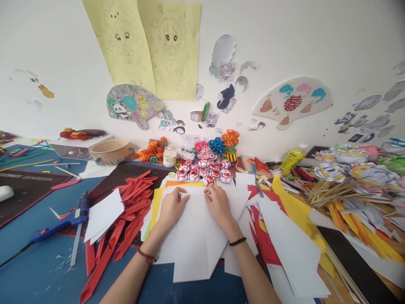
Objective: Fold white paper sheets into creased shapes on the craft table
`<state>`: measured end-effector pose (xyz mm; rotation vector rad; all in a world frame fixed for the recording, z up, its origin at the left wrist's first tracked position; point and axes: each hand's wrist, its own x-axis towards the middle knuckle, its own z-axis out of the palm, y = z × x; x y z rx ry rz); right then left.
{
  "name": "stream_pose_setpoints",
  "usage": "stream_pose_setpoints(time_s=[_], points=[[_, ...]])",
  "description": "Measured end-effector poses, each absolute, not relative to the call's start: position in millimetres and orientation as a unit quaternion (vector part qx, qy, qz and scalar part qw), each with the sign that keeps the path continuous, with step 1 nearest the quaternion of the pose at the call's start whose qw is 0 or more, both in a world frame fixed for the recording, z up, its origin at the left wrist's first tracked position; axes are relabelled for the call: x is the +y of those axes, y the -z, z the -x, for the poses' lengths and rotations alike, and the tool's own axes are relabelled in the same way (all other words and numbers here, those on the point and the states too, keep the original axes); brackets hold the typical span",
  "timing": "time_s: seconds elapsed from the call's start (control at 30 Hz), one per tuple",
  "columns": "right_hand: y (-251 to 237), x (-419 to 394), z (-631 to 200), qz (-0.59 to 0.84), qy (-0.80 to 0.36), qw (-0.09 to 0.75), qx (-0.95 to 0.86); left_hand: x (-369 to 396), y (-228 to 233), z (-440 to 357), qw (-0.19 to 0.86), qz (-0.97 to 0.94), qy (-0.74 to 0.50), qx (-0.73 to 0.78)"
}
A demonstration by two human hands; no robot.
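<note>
My left hand (171, 207) and my right hand (219, 206) both press flat on a white paper sheet (193, 240) that lies on a pile of white, yellow and orange sheets in front of me. The fingertips of both hands point toward the sheet's far edge, close together. Neither hand grips anything; the fingers rest spread on the paper. Just beyond the fingertips stands a cluster of small red and white paper flowers (204, 171).
A pile of red paper strips (126, 215) and a blue glue gun (68, 219) lie to the left on the blue table (38, 261). More white, red and yellow sheets (291, 236) spread right. Sticks, paper flowers (344, 169), a glue bottle (292, 158) and a bowl (110, 148) stand behind.
</note>
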<state>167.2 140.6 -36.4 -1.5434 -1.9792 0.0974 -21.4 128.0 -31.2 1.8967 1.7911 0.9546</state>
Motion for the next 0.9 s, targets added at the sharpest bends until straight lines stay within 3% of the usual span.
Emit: stream_pose_setpoints(time_s=[0.23,0.47,0.9], points=[[45.1,139.1,-164.2,0.574,-0.003,0.363,-0.734,127.4,38.2,19.9,0.132,-0.703,-0.321,0.621],[55.2,147.3,-158.4,0.607,-0.047,0.296,-0.736,128.3,42.4,17.2,0.106,-0.698,-0.304,0.640],[55.9,147.4,-157.4,0.613,-0.041,0.300,-0.730,122.7,40.3,17.1,0.097,-0.715,-0.297,0.625]])
